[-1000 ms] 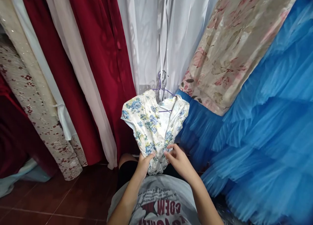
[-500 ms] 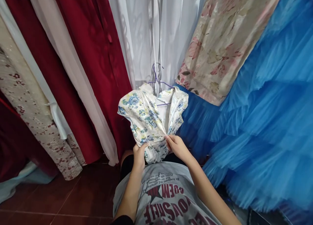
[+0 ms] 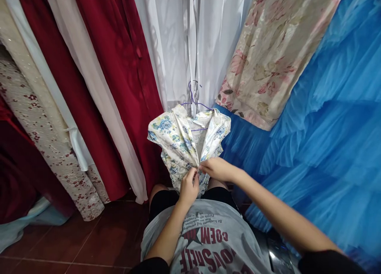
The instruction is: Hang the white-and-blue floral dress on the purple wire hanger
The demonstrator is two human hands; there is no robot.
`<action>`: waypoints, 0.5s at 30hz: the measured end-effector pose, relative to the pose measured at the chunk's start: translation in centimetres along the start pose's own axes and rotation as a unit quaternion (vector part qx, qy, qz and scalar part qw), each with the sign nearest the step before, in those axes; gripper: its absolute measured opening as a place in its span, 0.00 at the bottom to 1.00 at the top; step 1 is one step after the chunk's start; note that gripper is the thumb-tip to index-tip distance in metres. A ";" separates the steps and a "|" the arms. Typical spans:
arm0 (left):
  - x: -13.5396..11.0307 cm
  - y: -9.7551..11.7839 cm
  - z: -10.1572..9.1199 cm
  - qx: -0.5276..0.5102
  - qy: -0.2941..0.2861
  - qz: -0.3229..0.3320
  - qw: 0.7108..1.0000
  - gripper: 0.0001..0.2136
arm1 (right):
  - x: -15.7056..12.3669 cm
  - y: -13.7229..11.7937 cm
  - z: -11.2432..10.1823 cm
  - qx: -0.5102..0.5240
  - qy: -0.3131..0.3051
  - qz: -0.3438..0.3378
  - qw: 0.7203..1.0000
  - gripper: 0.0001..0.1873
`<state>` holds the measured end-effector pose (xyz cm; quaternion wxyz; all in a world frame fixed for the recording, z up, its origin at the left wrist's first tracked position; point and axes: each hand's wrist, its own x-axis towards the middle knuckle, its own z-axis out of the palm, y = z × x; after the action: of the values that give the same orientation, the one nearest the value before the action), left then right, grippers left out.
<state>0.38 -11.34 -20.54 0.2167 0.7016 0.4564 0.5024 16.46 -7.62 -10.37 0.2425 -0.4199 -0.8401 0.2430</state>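
Observation:
A white sleeveless blouse (image 3: 175,141) with blue and yellow flowers hangs on a purple wire hanger (image 3: 191,95) in front of my body. Its neck is open in a deep V. At the bottom of that V, my left hand (image 3: 189,185) pinches the front edge of the cloth. Just right of it, my right hand (image 3: 217,168) has its fingertips closed on the same spot, nearly touching the left. Whatever small fastening may lie under the fingertips is hidden. The blouse's lower part hangs between my knees.
Long dark red dresses (image 3: 119,59) and a pale pink cloth (image 3: 98,87) hang at left. White fabric (image 3: 169,39) hangs behind the hanger. A floral beige dress (image 3: 262,71) and a ruffled blue tulle gown (image 3: 327,147) hang at right. Dark red floor tiles (image 3: 80,242) lie below.
My left hand has moved right and up from the blouse's lower left side to the bottom of the V. My right hand has turned more sideways, and the blouse hangs straighter.

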 end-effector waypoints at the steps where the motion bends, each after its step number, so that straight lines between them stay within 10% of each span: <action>1: -0.1 -0.1 -0.1 0.010 -0.004 -0.004 1.000 0.07 | 1.0 -0.1 -1.8 -0.021 -0.005 -0.015 1.000 0.16; 8: -1.7 0.2 0.6 0.004 -0.024 -0.033 0.999 0.06 | 7.3 -2.4 -11.4 -0.256 0.015 -0.109 0.960 0.14; 15: -1.9 -0.8 0.9 -0.028 -0.002 -0.028 0.999 0.07 | 2.8 -2.0 -3.7 -0.349 -0.168 -0.161 0.908 0.18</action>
<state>0.72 -12.46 -22.47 0.2509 0.6836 0.4612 0.5070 16.06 -5.61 -5.71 -0.0286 -0.2894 -0.9559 -0.0409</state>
